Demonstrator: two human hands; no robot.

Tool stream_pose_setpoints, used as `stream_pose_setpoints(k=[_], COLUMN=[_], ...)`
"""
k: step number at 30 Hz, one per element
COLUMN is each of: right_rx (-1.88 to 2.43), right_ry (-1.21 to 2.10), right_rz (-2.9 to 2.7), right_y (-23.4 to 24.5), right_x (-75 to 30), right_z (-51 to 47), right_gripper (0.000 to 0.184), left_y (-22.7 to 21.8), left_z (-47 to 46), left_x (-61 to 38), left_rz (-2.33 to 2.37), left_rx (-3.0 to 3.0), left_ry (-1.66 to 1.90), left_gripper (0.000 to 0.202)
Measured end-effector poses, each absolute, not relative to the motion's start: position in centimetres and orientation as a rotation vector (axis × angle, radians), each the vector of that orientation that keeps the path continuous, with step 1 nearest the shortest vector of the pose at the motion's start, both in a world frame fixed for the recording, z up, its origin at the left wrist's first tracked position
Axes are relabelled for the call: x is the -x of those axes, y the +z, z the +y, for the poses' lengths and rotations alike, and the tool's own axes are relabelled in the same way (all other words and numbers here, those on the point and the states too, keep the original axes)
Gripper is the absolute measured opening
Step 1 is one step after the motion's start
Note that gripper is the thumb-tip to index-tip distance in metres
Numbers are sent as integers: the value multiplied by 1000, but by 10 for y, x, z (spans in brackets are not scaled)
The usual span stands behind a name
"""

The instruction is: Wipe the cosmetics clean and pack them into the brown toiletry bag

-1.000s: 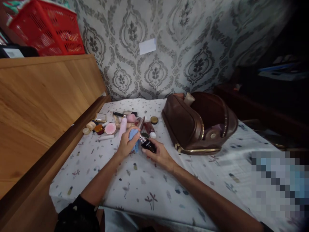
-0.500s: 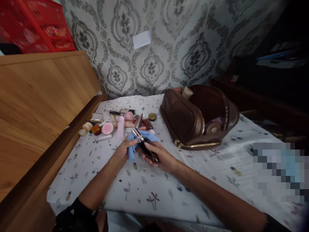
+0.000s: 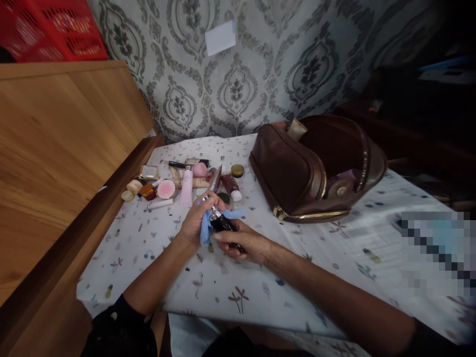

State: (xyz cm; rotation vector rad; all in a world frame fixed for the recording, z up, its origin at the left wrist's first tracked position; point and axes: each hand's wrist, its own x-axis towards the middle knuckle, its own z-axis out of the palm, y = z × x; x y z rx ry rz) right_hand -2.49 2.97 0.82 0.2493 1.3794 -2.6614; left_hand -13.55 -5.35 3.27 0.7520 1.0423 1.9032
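Observation:
My right hand (image 3: pixel 243 243) is closed round a small black bottle (image 3: pixel 223 225) with a silver top, held just above the table. My left hand (image 3: pixel 199 218) grips a blue cloth (image 3: pixel 205 231) and presses it against the bottle's silver top. Both hands hover over the patterned white tablecloth (image 3: pixel 230 292), close to a cluster of cosmetics.
Several cosmetics lie behind the hands: a pink tube (image 3: pixel 186 187), a round pink compact (image 3: pixel 165 189), a dark red tube (image 3: pixel 231 187), small jars. An open brown leather bag (image 3: pixel 312 168) sits at the right. A wooden panel (image 3: pixel 55 148) borders the left; a red basket (image 3: pixel 44 29) stands on it.
The cloth has shifted along the bottle: my left hand now wraps it over the silver top, where half a second ago the top stood bare. The view tilted slightly.

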Motion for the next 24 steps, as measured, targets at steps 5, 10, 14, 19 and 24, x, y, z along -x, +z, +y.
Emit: stream_pose_setpoints(k=[5,10,14,19,24], right_rx=[-332,-416,-491,-292,-206], right_ry=[-2653,-2463,-2346,-2586,-2696], right_rz=[1678,2244,2532,1994,1591], right_y=[6,3,0,1,1], right_x=[28,30,31,30,28], right_z=[22,19,22,30,39], right_gripper=[35,19,20,42,57], left_y=[36,34,33,37,38], left_z=[-53,-54,-54,-57,-61], left_x=[131,128,128,134,139], left_rz=[1068,1138,1182,1220,1219], left_rx=[-737,-783,-789,-735,-701], left_ry=[1945,1997,2018,1959,2004], left_gripper=[27,23,23,28,34])
